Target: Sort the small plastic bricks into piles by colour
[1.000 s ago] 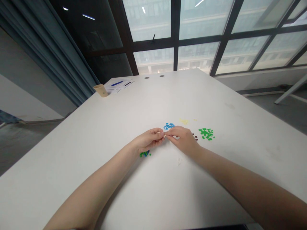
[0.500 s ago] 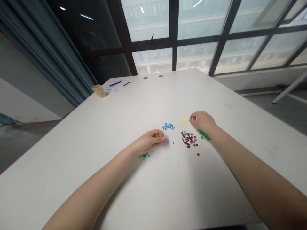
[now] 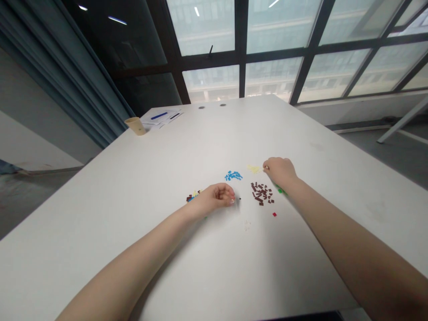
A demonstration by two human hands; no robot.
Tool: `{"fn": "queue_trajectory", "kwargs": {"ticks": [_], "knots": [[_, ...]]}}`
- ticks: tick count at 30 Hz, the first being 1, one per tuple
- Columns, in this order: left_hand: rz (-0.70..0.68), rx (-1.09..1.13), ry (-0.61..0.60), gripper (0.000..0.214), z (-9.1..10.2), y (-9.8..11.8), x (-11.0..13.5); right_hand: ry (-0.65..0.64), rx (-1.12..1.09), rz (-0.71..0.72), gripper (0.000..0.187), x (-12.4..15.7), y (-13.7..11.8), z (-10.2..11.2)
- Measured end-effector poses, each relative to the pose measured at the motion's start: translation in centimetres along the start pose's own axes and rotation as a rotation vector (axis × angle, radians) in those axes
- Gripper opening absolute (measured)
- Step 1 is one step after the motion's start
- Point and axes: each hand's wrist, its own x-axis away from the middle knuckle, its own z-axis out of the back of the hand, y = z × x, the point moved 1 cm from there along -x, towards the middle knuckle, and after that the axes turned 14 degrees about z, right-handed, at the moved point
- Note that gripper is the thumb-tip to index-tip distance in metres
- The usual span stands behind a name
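Note:
My left hand hovers low over the white table, its fingers loosely curled with the thumb a little apart from them, and nothing shows in it. Just right of its fingertips lies a tiny dark piece. A mixed pile of small coloured pieces is partly hidden behind this hand. My right hand is closed in a pinch at the right edge of the pale yellow pieces; whatever the fingertips hold is hidden. Under its wrist are green pieces, partly covered. Brown pieces lie between the hands.
Blue pieces form a group beyond my left hand. Nearer me are a red piece and faint pale pieces. A paper cup and papers with pens stand at the table's far left edge.
My left hand has moved slightly right, towards the tiny dark piece, and its thumb and fingers have parted. My right hand has turned downward, covering more of the green pieces.

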Motion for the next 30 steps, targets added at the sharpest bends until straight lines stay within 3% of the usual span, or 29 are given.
{"fn": "queue_trajectory", "kwargs": {"ticks": [6,9,11,14,17,25,30], "knots": [[-0.141,0.013,0.113,0.020,-0.8,1.0,0.8,0.045,-0.127,0.025,0.023,0.4,-1.0,2.3],[-0.272,0.000,0.291,0.020,-1.7,1.9,2.1,0.049,-0.550,0.185,0.025,1.4,-3.0,4.5],[-0.370,-0.043,0.427,0.020,-2.4,2.5,3.0,-0.073,-0.852,0.286,0.029,2.2,-4.6,5.7],[-0.479,-0.112,0.587,0.021,-3.1,2.9,3.9,-0.222,-1.083,0.358,0.033,3.2,-6.4,6.7],[-0.503,-0.145,0.670,0.025,-3.4,3.0,4.1,-0.231,-1.222,0.381,0.028,3.6,-7.0,6.8],[-0.519,-0.176,0.664,0.025,-3.2,2.9,3.9,-0.233,-1.265,0.278,0.024,3.7,-7.6,6.8],[-0.514,-0.182,0.709,0.013,-2.7,3.0,3.8,-0.155,-1.258,0.279,0.026,3.5,-7.8,6.5]]}}
